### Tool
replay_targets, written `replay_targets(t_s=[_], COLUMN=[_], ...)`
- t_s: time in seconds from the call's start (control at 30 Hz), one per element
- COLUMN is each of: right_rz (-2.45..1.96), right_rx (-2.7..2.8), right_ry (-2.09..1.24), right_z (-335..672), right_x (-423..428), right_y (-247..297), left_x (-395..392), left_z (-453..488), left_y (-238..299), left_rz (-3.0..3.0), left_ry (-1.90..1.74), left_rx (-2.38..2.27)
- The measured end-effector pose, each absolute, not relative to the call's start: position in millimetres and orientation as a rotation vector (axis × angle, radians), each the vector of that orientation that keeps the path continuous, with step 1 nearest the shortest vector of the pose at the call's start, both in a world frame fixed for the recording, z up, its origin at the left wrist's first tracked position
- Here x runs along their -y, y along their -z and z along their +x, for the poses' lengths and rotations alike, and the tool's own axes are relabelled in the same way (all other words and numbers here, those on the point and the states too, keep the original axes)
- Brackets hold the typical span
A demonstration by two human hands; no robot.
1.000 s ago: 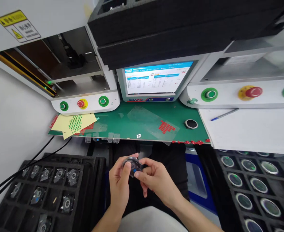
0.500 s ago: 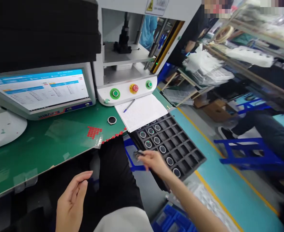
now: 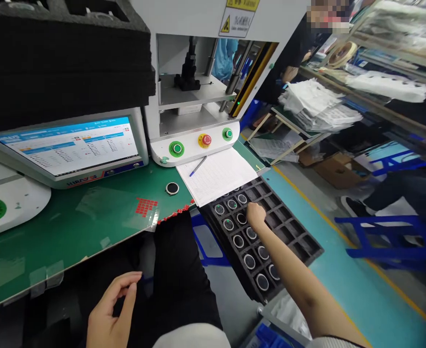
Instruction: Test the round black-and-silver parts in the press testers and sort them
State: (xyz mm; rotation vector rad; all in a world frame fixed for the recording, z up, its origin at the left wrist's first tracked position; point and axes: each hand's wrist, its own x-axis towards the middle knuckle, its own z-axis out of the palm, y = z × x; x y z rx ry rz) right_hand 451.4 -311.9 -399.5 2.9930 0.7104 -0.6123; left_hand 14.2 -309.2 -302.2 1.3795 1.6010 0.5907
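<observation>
My right hand (image 3: pixel 256 215) is closed over the black foam tray (image 3: pixel 288 212), its fingers down at a pocket beside a watch-like disc (image 3: pixel 242 218) with a black face and silver rim. What the fingers hold, if anything, is hidden by the hand. Similar discs fill several pockets on the near side, some with a small green dot. Above my lap, my left hand (image 3: pixel 113 309) is half curled, thumb and fingers apart and nothing between them. Another round disc (image 3: pixel 172 188) lies alone on the green tabletop (image 3: pixel 107 208).
A white press (image 3: pixel 194 137) with green and red buttons stands behind a paper form (image 3: pixel 220 176) bearing a blue pen (image 3: pixel 198 166). To the left are a monitor (image 3: pixel 78 145), stacked black foam (image 3: pixel 64 67) and a sheet of red stickers (image 3: pixel 146 207). A blue stool (image 3: pixel 390 237) stands at right.
My right hand has moved up and right from the tray's near-left edge onto its pockets. The small dark object it held is out of sight. My left hand stays about where it was.
</observation>
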Motion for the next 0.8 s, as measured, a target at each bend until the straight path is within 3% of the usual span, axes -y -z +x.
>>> replay_targets(t_s=[0.27,0.5,0.63,0.8], right_rz=[2.808,2.901,2.890,2.947], right_rx=[-0.848,-1.522,-2.011,-2.148], right_ry=[0.682,0.500,0.503,0.642], right_z=[451,384,311,258], right_x=[321,280,218,179], right_y=[359,301,306,325], left_x=[311,307,314,328], left_z=[7,3,5,-14], left_y=[301,300,292,290], left_rz=[1.364,1.358,1.384,1.359], left_ry=[-0.669,-0.705,-0.736,-0.800], left_rx=[-1.588,-1.568,-1.533,-1.611])
